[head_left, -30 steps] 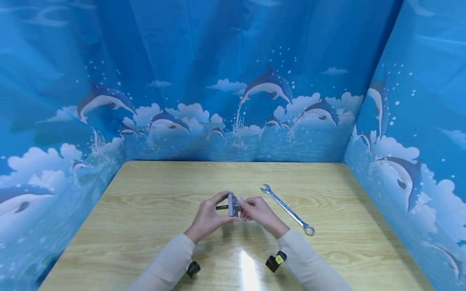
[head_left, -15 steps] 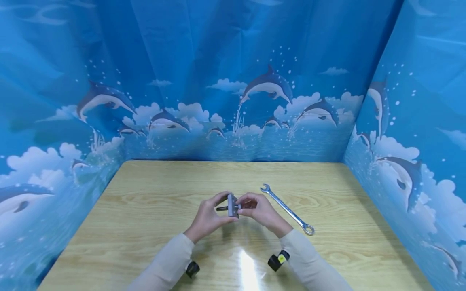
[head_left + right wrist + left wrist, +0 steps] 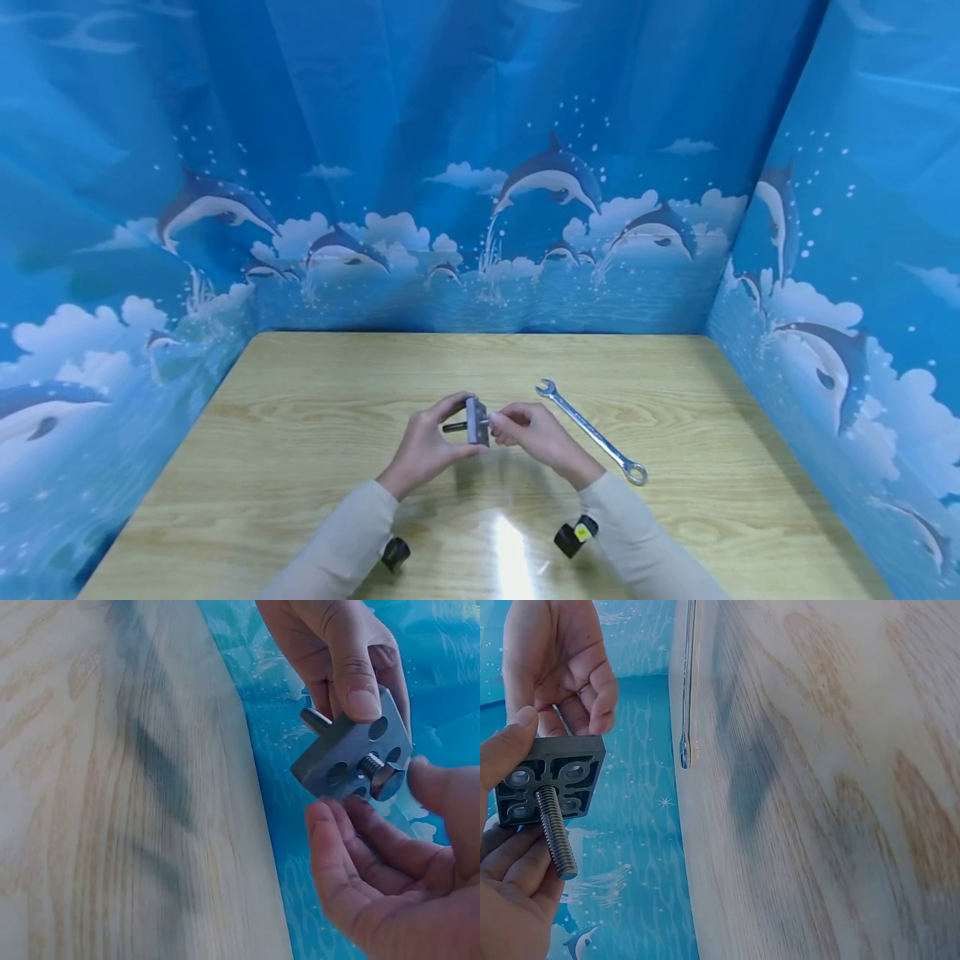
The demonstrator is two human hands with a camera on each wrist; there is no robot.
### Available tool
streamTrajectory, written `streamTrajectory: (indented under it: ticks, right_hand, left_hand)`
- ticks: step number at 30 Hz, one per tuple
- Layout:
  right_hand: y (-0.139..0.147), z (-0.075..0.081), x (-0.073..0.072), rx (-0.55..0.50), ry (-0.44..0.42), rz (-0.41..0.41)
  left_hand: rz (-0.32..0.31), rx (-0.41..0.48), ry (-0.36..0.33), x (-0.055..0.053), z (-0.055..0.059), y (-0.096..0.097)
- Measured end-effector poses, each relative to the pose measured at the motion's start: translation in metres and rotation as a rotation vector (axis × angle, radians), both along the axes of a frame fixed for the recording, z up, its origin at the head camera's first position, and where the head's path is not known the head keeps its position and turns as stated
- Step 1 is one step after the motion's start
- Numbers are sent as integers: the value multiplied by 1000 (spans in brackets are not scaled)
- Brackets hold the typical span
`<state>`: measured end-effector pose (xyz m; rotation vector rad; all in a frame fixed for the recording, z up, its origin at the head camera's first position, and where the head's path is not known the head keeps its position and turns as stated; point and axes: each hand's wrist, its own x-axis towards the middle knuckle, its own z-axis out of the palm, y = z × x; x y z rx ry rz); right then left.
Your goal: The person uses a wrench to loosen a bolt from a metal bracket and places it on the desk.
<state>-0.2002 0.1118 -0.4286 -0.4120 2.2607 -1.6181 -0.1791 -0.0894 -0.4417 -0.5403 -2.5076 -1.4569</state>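
Observation:
A square grey plate (image 3: 341, 754) with round holes is held up over the table by my left hand (image 3: 427, 446), its thumb and fingers gripping opposite edges. The plate's ribbed back (image 3: 555, 776) shows in the left wrist view. Through its centre runs a hex bolt (image 3: 386, 780); some thread shows between plate and head. A long threaded end (image 3: 555, 832) sticks out of the back. My right hand (image 3: 536, 433) is at the bolt's head, thumb tip on one side and fingertips on the other. In the left wrist view the plate hides these fingertips.
A combination wrench (image 3: 592, 429) lies slantwise on the wooden table (image 3: 337, 375), right of my right hand. Blue dolphin-print curtains (image 3: 450, 208) enclose the table's back and sides. Each forearm carries a small black camera (image 3: 570, 540) at the wrist.
My right fingers spread apart at the bolt head half a second ago and have closed in around it again. The left hand keeps its grip on the plate, shifting only slightly.

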Motion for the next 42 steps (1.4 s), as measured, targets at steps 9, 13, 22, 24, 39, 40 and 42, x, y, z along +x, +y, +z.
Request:
streamTrajectory:
  ticks: [9, 13, 22, 24, 39, 40, 42]
  right_hand:
    - [-5, -2, 0, -14, -81, -2]
    - [-4, -1, 0, -9, -33, -12]
    - [0, 0, -3, -4, 76, -13]
    - [0, 0, -3, -10, 83, -14]
    - [0, 7, 1, 16, -34, -43]
    - [-1, 6, 1, 22, -48, -50]
    - [-3, 5, 0, 33, -76, -60]
  left_hand:
    - [-34, -32, 27, 0, -1, 2]
    - [-22, -20, 9, 1, -1, 2]
    - [-33, 60, -34, 1, 0, 2]
    - [-35, 68, -39, 1, 0, 2]
    - [-29, 42, -26, 2, 0, 1]
    - [-29, 35, -19, 2, 0, 1]
    - [-29, 17, -2, 2, 0, 1]
